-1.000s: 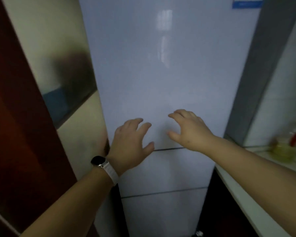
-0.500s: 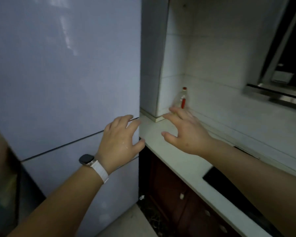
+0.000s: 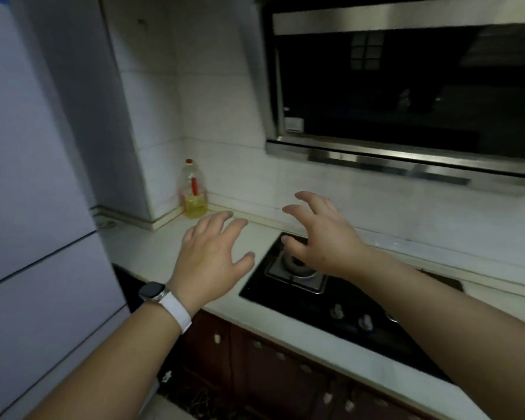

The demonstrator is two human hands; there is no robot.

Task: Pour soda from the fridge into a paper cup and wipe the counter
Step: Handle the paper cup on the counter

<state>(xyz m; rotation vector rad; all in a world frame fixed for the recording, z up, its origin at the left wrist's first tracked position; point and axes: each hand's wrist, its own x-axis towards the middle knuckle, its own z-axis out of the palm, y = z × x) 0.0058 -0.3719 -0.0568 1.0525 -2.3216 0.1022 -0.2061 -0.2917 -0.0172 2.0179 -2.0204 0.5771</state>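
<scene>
The white fridge point(image 3: 34, 225) fills the left edge, its doors closed. A pale counter point(image 3: 152, 253) runs from it to the right. My left hand point(image 3: 212, 259), with a white watch on the wrist, hovers over the counter with fingers spread and nothing in it. My right hand point(image 3: 322, 234) floats over the stove burner, fingers apart and empty. No soda or paper cup is in view.
A clear bottle point(image 3: 193, 192) with a red cap and yellow liquid stands in the counter's back corner. A black gas hob point(image 3: 340, 301) with knobs is set in the counter. A steel range hood point(image 3: 406, 86) hangs above. Dark wooden cabinets point(image 3: 270, 377) lie below.
My view has swung right, from the fridge front to the counter and hob. Both hands stayed open and raised, and now hover over the counter instead of in front of the fridge door.
</scene>
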